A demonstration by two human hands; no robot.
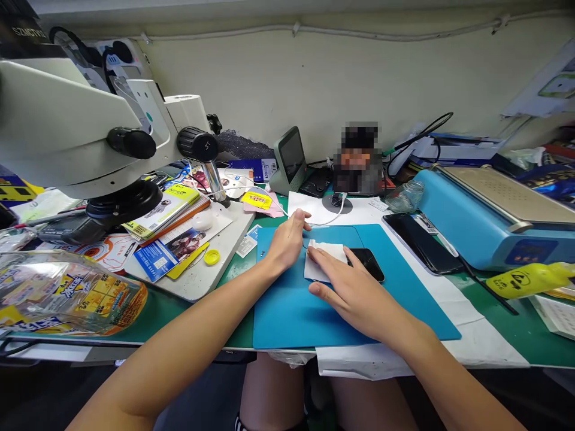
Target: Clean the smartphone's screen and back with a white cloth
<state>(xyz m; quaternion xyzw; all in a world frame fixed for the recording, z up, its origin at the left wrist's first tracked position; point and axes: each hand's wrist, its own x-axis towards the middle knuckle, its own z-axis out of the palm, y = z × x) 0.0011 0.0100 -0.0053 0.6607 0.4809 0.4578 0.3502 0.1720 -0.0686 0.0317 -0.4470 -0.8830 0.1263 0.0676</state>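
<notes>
My right hand (348,281) lies palm down with its fingers stretched out on a folded white tissue (320,270). A black-screened phone (369,264) sticks out to the right, partly covered by this hand. My left hand (291,239) is turned on its side over the left back part of a blue mat (287,317), just left of the tissue. Its fingers point forward and right, slightly bent and apart, and I see nothing held in them. Both hands are close together over the mat.
A microscope (67,126) looms at left above booklets (171,206) and a large plastic bottle (72,293). Behind the mat stands a small display (291,158). At right are another phone (422,242), a blue machine (476,215) and a yellow bottle (525,280).
</notes>
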